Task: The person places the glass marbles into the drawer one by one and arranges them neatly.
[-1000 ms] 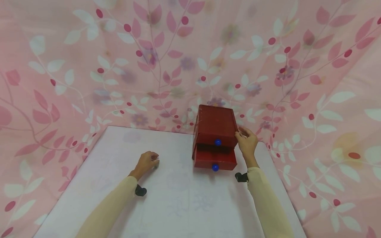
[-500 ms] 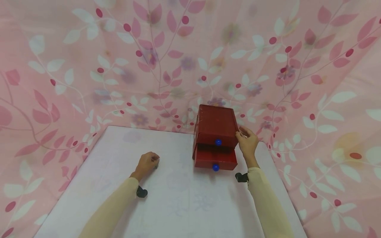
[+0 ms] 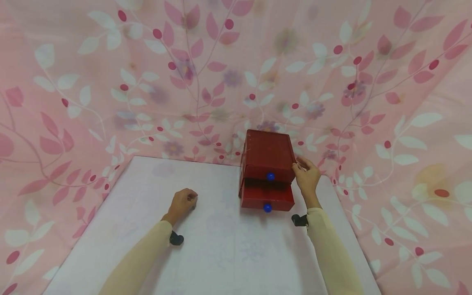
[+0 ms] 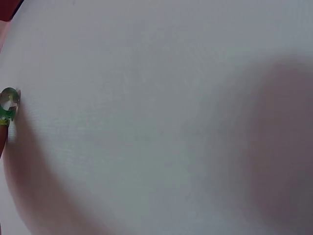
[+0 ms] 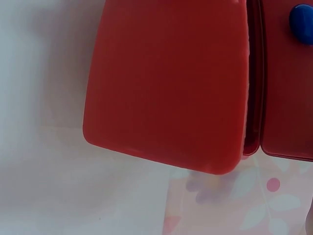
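A: What is closest to us?

B: Two long, cream-coloured cloth sleeves (image 3: 138, 260). There is a small black camera (image 3: 176, 238) at each wrist.

A: What about the hands? Start with the left hand (image 3: 181, 203).

B: It is above the left part of the flat counter covered in white cloth (image 3: 210, 258). Its fingers are curled in, close to the thumb. They pinch a little see-through green ring-shaped thing (image 4: 7, 113). Only a bit of that shows, so I can't tell what it is.

A: And the right hand (image 3: 308, 177)?

B: That one is loosely open, with its fingers a bit bent. It touches the right side of a red plastic-looking box with two drawers (image 3: 271, 149), by the front corner. It rests against the box and doesn't wrap round it.

A: Where is the box?

B: On the counter, right of the middle, near the back edge. It stands upright. The red bottom drawer (image 3: 252, 201) sticks out toward us and has a round, shiny blue knob (image 3: 267, 208). Behind that, the red top drawer (image 3: 254, 172) is pushed in. It has a matching blue knob (image 3: 271, 176).

A: What is farthest away?

B: A pink cloth wall (image 3: 206, 98) with white and pink leaves, dark pink dots and blurry purple flowers.
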Action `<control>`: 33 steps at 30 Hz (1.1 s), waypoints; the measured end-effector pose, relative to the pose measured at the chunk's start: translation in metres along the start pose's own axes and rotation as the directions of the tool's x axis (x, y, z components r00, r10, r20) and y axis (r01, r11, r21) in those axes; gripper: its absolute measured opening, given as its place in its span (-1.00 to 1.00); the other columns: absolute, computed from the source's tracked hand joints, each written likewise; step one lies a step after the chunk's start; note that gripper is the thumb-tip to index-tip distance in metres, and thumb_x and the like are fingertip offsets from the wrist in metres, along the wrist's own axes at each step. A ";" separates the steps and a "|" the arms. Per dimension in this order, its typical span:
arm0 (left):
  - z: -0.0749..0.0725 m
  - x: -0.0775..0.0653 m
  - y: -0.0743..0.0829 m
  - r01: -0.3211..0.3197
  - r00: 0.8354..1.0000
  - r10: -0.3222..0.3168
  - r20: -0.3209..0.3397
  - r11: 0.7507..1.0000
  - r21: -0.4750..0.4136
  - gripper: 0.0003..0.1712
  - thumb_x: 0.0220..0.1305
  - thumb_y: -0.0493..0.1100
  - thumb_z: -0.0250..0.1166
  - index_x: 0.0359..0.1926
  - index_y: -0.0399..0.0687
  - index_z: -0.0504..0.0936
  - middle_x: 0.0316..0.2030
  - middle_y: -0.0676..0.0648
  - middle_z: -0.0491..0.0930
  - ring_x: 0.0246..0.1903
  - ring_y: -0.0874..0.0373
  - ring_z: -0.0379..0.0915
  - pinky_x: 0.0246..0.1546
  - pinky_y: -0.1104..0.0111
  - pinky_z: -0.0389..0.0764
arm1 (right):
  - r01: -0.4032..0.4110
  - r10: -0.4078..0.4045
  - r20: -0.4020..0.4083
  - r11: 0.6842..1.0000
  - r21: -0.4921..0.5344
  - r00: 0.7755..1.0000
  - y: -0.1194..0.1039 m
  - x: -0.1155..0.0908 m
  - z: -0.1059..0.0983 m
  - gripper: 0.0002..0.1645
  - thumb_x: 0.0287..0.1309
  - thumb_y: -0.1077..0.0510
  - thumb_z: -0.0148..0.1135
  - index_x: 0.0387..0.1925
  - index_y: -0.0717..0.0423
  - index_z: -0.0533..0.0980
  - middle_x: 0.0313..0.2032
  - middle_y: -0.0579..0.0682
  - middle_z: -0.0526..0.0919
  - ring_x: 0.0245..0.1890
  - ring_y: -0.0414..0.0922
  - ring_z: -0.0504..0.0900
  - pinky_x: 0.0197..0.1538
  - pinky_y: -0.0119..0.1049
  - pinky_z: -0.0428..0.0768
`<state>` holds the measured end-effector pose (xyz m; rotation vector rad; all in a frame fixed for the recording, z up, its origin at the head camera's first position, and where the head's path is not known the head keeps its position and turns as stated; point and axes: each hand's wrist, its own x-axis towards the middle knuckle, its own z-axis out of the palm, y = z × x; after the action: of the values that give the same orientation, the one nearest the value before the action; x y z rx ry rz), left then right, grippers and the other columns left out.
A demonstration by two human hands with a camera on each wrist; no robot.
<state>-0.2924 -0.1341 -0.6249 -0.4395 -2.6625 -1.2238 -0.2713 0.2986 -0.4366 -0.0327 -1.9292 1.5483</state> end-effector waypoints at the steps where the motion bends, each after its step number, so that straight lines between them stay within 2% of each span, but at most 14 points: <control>1: 0.000 0.000 0.001 0.009 1.000 -0.009 0.001 1.000 -0.003 -0.86 0.09 -0.38 0.38 -0.28 -0.19 0.69 -0.32 -0.07 0.64 -0.30 0.07 0.55 -0.21 0.18 0.62 | 0.002 -0.002 0.000 1.000 -0.001 1.000 0.000 0.000 0.000 -0.64 -0.03 0.52 0.30 -0.09 0.51 0.58 -0.13 0.49 0.60 -0.06 0.35 0.60 -0.04 -0.21 0.64; 8: -0.001 -0.001 0.005 0.079 0.997 -0.079 0.018 0.996 -0.029 -0.86 0.09 -0.39 0.36 -0.27 -0.19 0.68 -0.30 -0.08 0.64 -0.26 0.04 0.55 -0.17 0.17 0.61 | 0.012 -0.012 0.002 1.000 -0.018 1.000 0.003 0.000 0.000 -0.63 -0.03 0.52 0.30 -0.09 0.52 0.58 -0.14 0.49 0.60 -0.06 0.37 0.59 -0.05 -0.28 0.64; 13: -0.001 0.001 0.005 0.072 0.997 -0.072 0.022 0.997 -0.008 -0.84 0.10 -0.37 0.36 -0.25 -0.20 0.67 -0.30 -0.08 0.63 -0.26 0.04 0.53 -0.18 0.16 0.59 | 0.013 -0.013 0.003 1.000 -0.010 1.000 0.002 0.000 0.000 -0.63 -0.03 0.53 0.30 -0.09 0.52 0.58 -0.14 0.49 0.61 -0.07 0.36 0.60 -0.03 -0.19 0.64; 22: 0.000 0.008 0.007 0.140 0.987 -0.141 0.073 0.990 0.016 -0.80 0.07 -0.33 0.38 -0.22 -0.17 0.67 -0.28 -0.06 0.61 -0.24 0.06 0.50 -0.14 0.17 0.57 | 0.019 -0.019 0.000 1.000 -0.025 1.000 0.000 0.000 0.001 -0.64 -0.02 0.52 0.30 -0.09 0.52 0.58 -0.13 0.48 0.61 -0.06 0.35 0.60 -0.02 -0.14 0.63; 27: 0.000 0.010 0.010 0.130 0.987 -0.132 0.090 0.991 0.028 -0.82 0.08 -0.37 0.38 -0.24 -0.19 0.68 -0.29 -0.07 0.63 -0.26 0.05 0.52 -0.15 0.16 0.59 | 0.012 -0.012 0.003 1.000 -0.025 1.000 0.001 0.001 0.000 -0.64 -0.02 0.52 0.30 -0.09 0.50 0.59 -0.14 0.46 0.62 -0.07 0.33 0.61 -0.01 -0.11 0.62; 30: 0.000 0.011 0.010 0.122 0.988 -0.125 0.087 0.992 0.036 -0.84 0.10 -0.38 0.38 -0.25 -0.18 0.68 -0.30 -0.06 0.63 -0.26 0.06 0.53 -0.16 0.17 0.59 | 0.007 -0.008 -0.017 0.999 -0.033 1.000 0.015 0.005 0.001 -0.65 -0.02 0.49 0.33 -0.10 0.45 0.61 -0.15 0.39 0.65 -0.08 0.23 0.65 -0.04 -0.27 0.64; 33: 0.000 0.009 0.010 0.104 0.992 -0.106 0.064 0.994 0.031 -0.84 0.10 -0.39 0.37 -0.25 -0.19 0.69 -0.30 -0.08 0.64 -0.26 0.05 0.54 -0.15 0.17 0.60 | 0.010 -0.010 -0.018 1.000 -0.029 1.000 0.016 0.005 0.001 -0.65 -0.02 0.49 0.33 -0.10 0.46 0.61 -0.16 0.40 0.64 -0.09 0.24 0.65 -0.05 -0.29 0.64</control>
<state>-0.2978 -0.1257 -0.6150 -0.3446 -2.7871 -1.2192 -0.2810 0.3045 -0.4482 -0.0492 -1.9344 1.5087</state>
